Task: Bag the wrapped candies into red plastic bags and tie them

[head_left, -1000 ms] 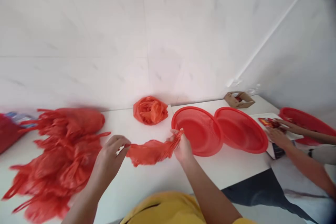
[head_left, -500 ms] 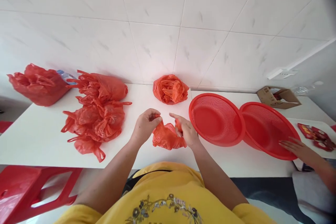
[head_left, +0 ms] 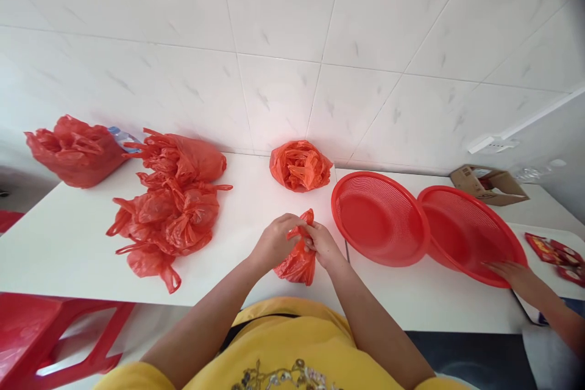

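A small red plastic bag (head_left: 299, 265) hangs close in front of me at the table's near edge, its top gathered and twisted upward. My left hand (head_left: 277, 242) pinches the bag's upper part from the left. From the right, my right hand (head_left: 323, 245) closes on the same gathered neck, the fingers of both hands almost meeting there. What the bag contains is hidden. Behind it, by the wall, stands another red bag (head_left: 300, 166) stuffed with crumpled bags.
Several tied red bags (head_left: 171, 219) lie left of me, with a larger red bag (head_left: 77, 149) beyond. Two red mesh baskets (head_left: 379, 219) stand right. Another person's hand (head_left: 514, 274) reaches into the farther one. A cardboard box (head_left: 489, 186) and red packets (head_left: 555, 256) are farther right.
My hands have come together from apart, and the small bag's loose top is now gathered into a narrow upright neck between them. The view has tilted slightly.
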The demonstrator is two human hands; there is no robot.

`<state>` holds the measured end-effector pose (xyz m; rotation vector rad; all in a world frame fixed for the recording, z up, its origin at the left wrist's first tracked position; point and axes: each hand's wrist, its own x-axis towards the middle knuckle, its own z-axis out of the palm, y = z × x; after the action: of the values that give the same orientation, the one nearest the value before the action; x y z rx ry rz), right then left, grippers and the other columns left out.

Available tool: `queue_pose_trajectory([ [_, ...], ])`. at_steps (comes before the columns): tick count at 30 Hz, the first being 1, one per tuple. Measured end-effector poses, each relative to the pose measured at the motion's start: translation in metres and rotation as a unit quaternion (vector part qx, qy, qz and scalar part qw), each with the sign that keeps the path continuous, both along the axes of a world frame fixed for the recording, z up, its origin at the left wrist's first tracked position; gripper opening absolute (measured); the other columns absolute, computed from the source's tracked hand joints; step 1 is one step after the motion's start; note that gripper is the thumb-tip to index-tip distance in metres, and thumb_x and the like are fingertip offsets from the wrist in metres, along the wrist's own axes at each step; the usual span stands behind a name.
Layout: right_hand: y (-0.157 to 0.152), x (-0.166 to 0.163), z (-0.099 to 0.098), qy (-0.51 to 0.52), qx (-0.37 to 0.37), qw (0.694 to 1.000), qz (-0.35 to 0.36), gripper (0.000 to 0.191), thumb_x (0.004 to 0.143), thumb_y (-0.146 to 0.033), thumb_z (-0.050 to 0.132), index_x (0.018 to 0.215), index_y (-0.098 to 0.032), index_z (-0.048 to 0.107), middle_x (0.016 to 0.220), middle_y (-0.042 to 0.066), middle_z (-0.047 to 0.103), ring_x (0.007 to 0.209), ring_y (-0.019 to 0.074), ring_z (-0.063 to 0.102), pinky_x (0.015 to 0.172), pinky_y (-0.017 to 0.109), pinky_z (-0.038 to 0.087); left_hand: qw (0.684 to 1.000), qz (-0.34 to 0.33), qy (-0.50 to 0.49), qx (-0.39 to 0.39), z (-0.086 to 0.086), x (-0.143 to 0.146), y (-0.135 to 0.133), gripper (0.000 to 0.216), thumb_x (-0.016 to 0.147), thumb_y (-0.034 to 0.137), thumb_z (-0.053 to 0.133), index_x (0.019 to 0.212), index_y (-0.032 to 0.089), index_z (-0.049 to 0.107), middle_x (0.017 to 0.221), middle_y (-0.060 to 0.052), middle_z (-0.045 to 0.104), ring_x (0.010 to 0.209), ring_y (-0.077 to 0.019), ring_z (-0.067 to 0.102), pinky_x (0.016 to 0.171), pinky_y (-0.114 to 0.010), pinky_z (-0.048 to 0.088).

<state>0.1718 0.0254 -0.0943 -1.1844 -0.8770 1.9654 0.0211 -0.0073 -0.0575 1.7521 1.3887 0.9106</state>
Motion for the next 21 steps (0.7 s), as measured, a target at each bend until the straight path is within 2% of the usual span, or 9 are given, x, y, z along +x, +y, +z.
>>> queue_pose_trajectory([
  [2, -0.002, 0.000, -0.005, 0.016, -0.014, 1.000, -0.001, 0.021, 0.071, -0.036, 0.068, 0.069, -0.021, 0.053, 0.046, -0.011, 0.035, 0.042, 0.0062, 0.024, 0.045, 0.023, 0.026, 0.999, -0.011, 0.042, -0.002, -0.010, 0.008, 0.001, 0.036, 0.074, 0.009, 0.051, 0.102, 0.026, 0.066, 0.106, -0.005, 0.064, 0.096, -0.0207, 0.057, 0.086, -0.034, 0.044],
  [6, -0.003, 0.009, -0.019, 0.039, -0.035, 0.998, -0.027, 0.021, 0.074, -0.038, 0.062, 0.068, -0.021, 0.052, 0.045, -0.009, 0.041, 0.040, 0.0060, 0.025, 0.046, 0.024, 0.032, 0.996, 0.048, 0.053, -0.062, -0.025, 0.013, 0.005, 0.019, 0.076, 0.012, 0.050, 0.080, 0.024, 0.065, 0.085, -0.003, 0.062, 0.084, -0.0200, 0.057, 0.079, -0.033, 0.042],
  [8, -0.003, 0.016, -0.023, 0.053, -0.040, 0.997, -0.033, 0.021, 0.074, -0.039, 0.063, 0.071, -0.020, 0.055, 0.048, -0.007, 0.048, 0.040, 0.0065, 0.029, 0.046, 0.024, 0.033, 0.994, 0.069, 0.038, -0.081, -0.031, 0.010, 0.006, 0.016, 0.076, 0.013, 0.049, 0.074, 0.023, 0.062, 0.080, -0.002, 0.062, 0.080, -0.0193, 0.056, 0.077, -0.032, 0.042],
  [12, -0.002, 0.028, -0.021, 0.094, -0.041, 0.995, -0.007, 0.023, 0.072, -0.038, 0.065, 0.086, -0.019, 0.063, 0.062, -0.003, 0.060, 0.046, 0.0079, 0.040, 0.053, 0.024, 0.039, 0.985, 0.114, -0.008, -0.129, -0.043, 0.004, 0.011, 0.010, 0.077, 0.016, 0.048, 0.076, 0.021, 0.058, 0.087, -0.005, 0.064, 0.081, -0.0194, 0.057, 0.077, -0.033, 0.042],
  [14, -0.003, 0.031, -0.017, 0.132, -0.048, 0.989, 0.036, 0.031, 0.075, -0.046, 0.059, 0.089, -0.018, 0.066, 0.068, -0.001, 0.061, 0.052, 0.0094, 0.045, 0.060, 0.027, 0.043, 0.980, 0.119, -0.048, -0.155, -0.048, 0.005, 0.013, 0.009, 0.079, 0.018, 0.047, 0.079, 0.021, 0.056, 0.096, -0.006, 0.066, 0.086, -0.0186, 0.059, 0.078, -0.032, 0.043],
  [16, -0.004, 0.032, -0.015, 0.156, -0.049, 0.984, 0.067, 0.040, 0.078, -0.054, 0.052, 0.087, -0.017, 0.067, 0.065, -0.001, 0.059, 0.054, 0.0109, 0.047, 0.063, 0.028, 0.043, 0.975, 0.109, -0.084, -0.177, -0.050, 0.009, 0.016, 0.010, 0.081, 0.020, 0.045, 0.081, 0.021, 0.054, 0.095, -0.005, 0.067, 0.084, -0.0166, 0.060, 0.076, -0.030, 0.044],
  [17, -0.004, 0.033, -0.014, 0.152, -0.038, 0.985, 0.070, 0.040, 0.078, -0.053, 0.053, 0.085, -0.017, 0.068, 0.062, -0.001, 0.057, 0.055, 0.0110, 0.047, 0.062, 0.027, 0.043, 0.972, 0.105, -0.096, -0.187, -0.050, 0.010, 0.017, 0.009, 0.081, 0.021, 0.044, 0.081, 0.021, 0.054, 0.089, -0.004, 0.067, 0.078, -0.0156, 0.060, 0.073, -0.029, 0.044],
  [19, -0.004, 0.033, -0.013, 0.113, -0.001, 0.992, 0.061, 0.029, 0.073, -0.041, 0.063, 0.090, -0.019, 0.067, 0.062, -0.004, 0.056, 0.056, 0.0102, 0.048, 0.062, 0.026, 0.041, 0.967, 0.104, -0.106, -0.206, -0.049, 0.012, 0.017, 0.009, 0.080, 0.022, 0.045, 0.078, 0.021, 0.053, 0.074, 0.000, 0.063, 0.066, -0.0141, 0.056, 0.064, -0.027, 0.043],
  [21, -0.004, 0.033, -0.014, 0.039, 0.045, 0.996, 0.061, 0.037, 0.066, -0.026, 0.069, 0.102, -0.022, 0.065, 0.067, -0.006, 0.056, 0.059, 0.0100, 0.050, 0.062, 0.025, 0.041, 0.963, 0.115, -0.107, -0.218, -0.045, 0.013, 0.016, 0.008, 0.079, 0.021, 0.045, 0.076, 0.020, 0.052, 0.067, 0.001, 0.058, 0.059, -0.0130, 0.052, 0.059, -0.026, 0.041],
])
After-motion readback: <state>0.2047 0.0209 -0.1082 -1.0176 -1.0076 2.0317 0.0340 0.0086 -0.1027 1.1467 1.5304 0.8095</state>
